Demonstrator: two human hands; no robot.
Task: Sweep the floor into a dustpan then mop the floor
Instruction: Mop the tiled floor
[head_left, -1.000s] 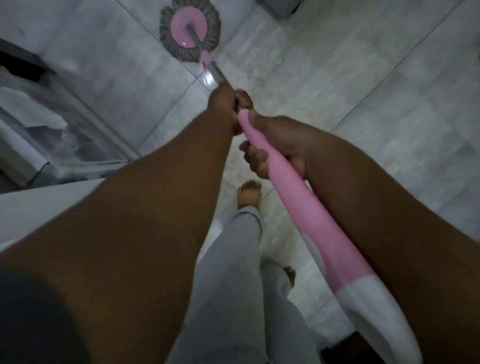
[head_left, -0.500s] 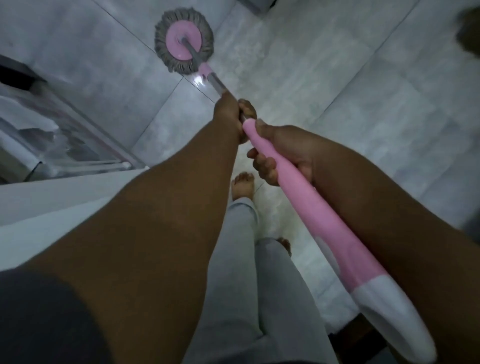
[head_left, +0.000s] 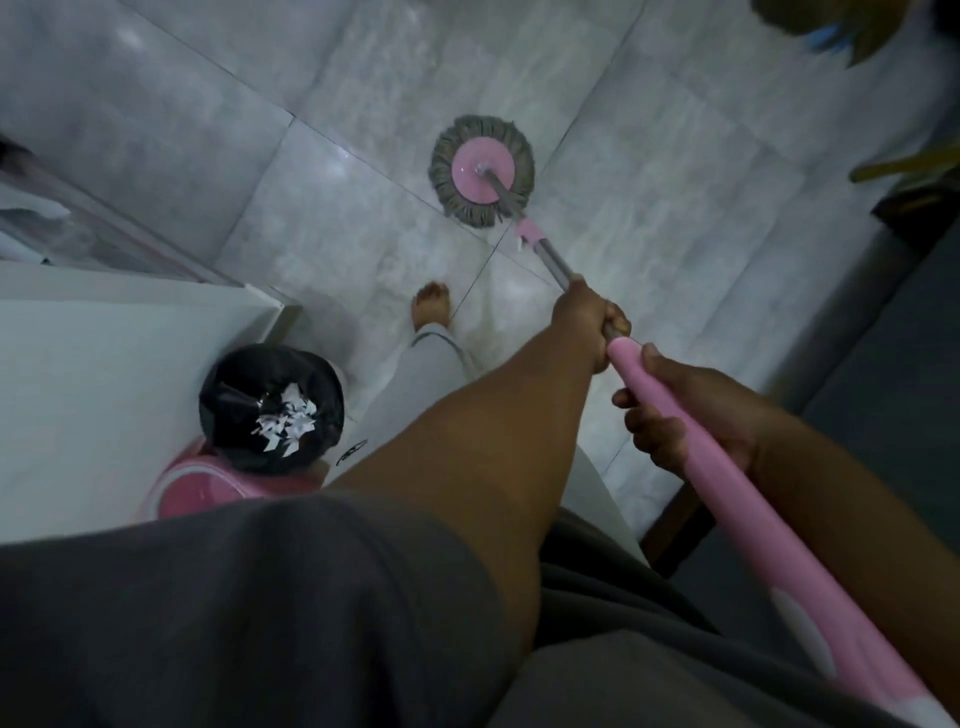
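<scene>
A mop with a round grey-fringed pink head (head_left: 481, 170) rests flat on the pale grey tiled floor (head_left: 332, 104). Its metal shaft runs down-right into a thick pink handle (head_left: 727, 488). My left hand (head_left: 587, 317) is closed around the shaft just above the pink grip. My right hand (head_left: 680, 410) wraps the pink handle a little lower. My bare foot (head_left: 430, 306) stands on the tiles left of the shaft.
A bin lined with a black bag (head_left: 270, 408) holding white paper scraps stands at the left, beside a pink mop bucket (head_left: 200, 486). A white cabinet (head_left: 104, 374) fills the left side. A dark sofa or rug edge (head_left: 883, 374) borders the right.
The view has swung right and back. The mop head now lies closer to centre instead of far upper left, and the bin and pink bucket have come into sight.
</scene>
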